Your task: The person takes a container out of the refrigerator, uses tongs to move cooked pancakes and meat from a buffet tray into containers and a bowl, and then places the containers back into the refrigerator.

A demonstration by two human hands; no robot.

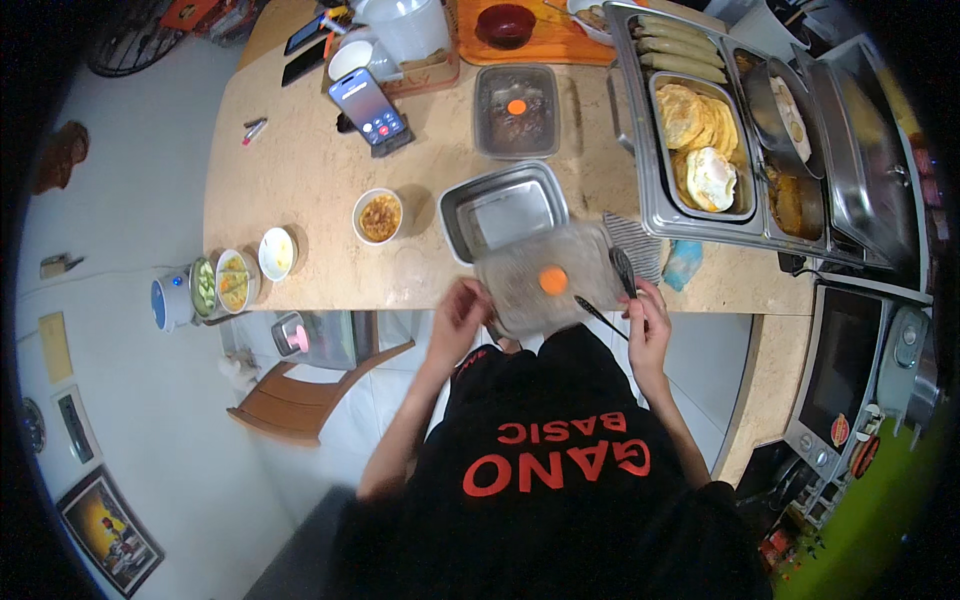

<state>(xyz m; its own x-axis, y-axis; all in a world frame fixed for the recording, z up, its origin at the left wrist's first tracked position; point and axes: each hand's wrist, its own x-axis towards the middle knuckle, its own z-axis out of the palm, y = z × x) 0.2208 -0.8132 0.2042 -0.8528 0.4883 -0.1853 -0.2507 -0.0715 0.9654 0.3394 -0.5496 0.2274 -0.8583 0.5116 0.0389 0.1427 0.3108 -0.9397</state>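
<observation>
A translucent plastic lid (517,289) with an orange round spot is blurred by motion over the table's front edge. The fingers of my left hand (459,315) hold its left edge. My right hand (648,326) grips black tongs (624,270) beside the lid's right edge; whether its fingers also touch the lid is unclear. Just beyond the lid, which overlaps its near side, sits an uncovered metal container (504,206) with nothing visible inside. Farther back, a similar container (517,124) wears a translucent lid with an orange spot.
To the right stands a metal food warmer (652,214) holding fried eggs (705,150) and other food. A striped cloth (634,240) lies near it. Leftward are a cup of brown food (379,217), a propped phone (373,112) and several small bowls (278,253). A wooden chair (300,405) stands below.
</observation>
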